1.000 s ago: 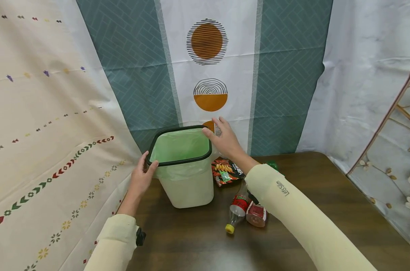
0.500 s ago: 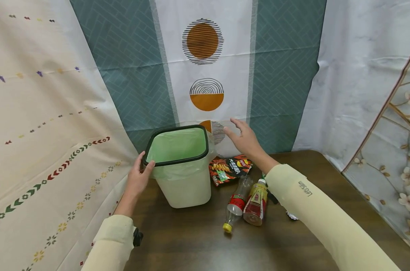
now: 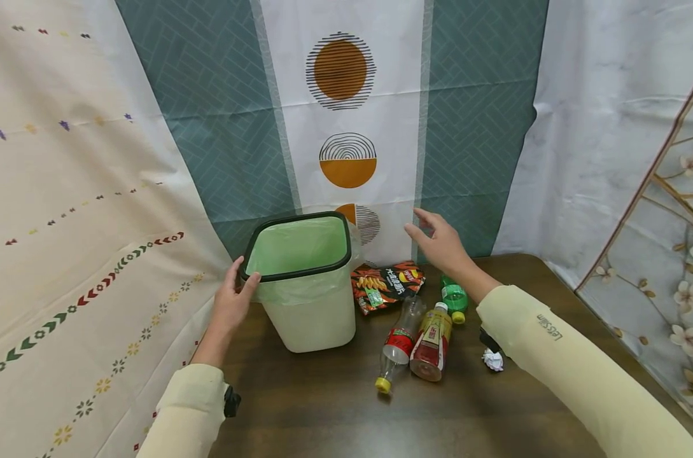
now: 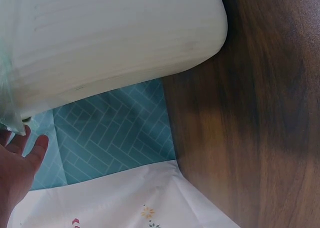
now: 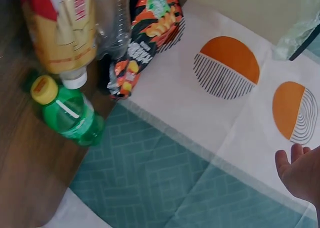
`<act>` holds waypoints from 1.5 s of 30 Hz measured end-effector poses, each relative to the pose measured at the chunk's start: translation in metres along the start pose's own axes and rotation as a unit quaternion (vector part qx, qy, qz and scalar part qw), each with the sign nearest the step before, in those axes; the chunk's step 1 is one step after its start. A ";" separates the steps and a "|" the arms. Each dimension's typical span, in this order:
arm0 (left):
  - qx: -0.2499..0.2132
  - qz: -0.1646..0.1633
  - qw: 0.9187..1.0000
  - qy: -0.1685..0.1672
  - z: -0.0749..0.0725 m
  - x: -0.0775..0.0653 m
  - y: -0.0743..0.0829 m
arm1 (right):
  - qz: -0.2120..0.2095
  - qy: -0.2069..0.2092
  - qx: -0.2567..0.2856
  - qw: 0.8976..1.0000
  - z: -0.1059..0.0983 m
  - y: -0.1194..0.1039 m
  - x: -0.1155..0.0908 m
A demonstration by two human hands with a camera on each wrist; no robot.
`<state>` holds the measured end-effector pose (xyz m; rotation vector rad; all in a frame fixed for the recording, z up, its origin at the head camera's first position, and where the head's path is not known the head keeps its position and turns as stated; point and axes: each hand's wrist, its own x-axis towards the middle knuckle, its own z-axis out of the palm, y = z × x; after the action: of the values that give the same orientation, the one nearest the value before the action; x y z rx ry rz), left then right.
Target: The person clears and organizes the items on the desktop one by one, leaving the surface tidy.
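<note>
A pale trash bin (image 3: 314, 321) with a black rim and green liner stands at the table's back left. My left hand (image 3: 231, 305) rests at the rim's left corner, fingers and thumb spread. In the left wrist view, that hand's fingertips (image 4: 25, 131) touch the liner's edge. My right hand (image 3: 445, 247) hangs in the air right of the bin, fingers apart, holding nothing. Below it lie a black-and-orange snack bag (image 3: 389, 284), a clear soda bottle (image 3: 399, 343) with red label, a yellow-labelled drink bottle (image 3: 432, 343) and a small green bottle (image 3: 452, 295).
A crumpled white paper ball (image 3: 492, 360) lies on the brown wooden table (image 3: 323, 407), near the right sleeve. Patterned cloth (image 3: 478, 146) hangs behind the table, with more cloth along its left and right sides.
My right hand has moved away from the bin's rim to the right, bringing the bottles and paper ball into view. The left hand stays at the rim; the view shifts slightly.
</note>
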<state>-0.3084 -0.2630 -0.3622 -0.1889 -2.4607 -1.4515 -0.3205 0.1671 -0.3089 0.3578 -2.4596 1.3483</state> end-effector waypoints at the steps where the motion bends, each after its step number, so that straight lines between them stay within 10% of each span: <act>1: 0.001 0.001 1.000 0.002 0.000 0.000 0.000 | 0.000 0.001 0.002 1.000 -0.001 0.002 -0.001; 45: 0.008 0.004 1.000 -0.004 -0.002 -0.001 0.000 | 0.065 0.036 -0.053 0.996 -0.076 0.155 -0.136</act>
<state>-0.3074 -0.2645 -0.3614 -0.2014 -2.4737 -1.4312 -0.2399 0.3217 -0.4422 0.1227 -2.5195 1.2499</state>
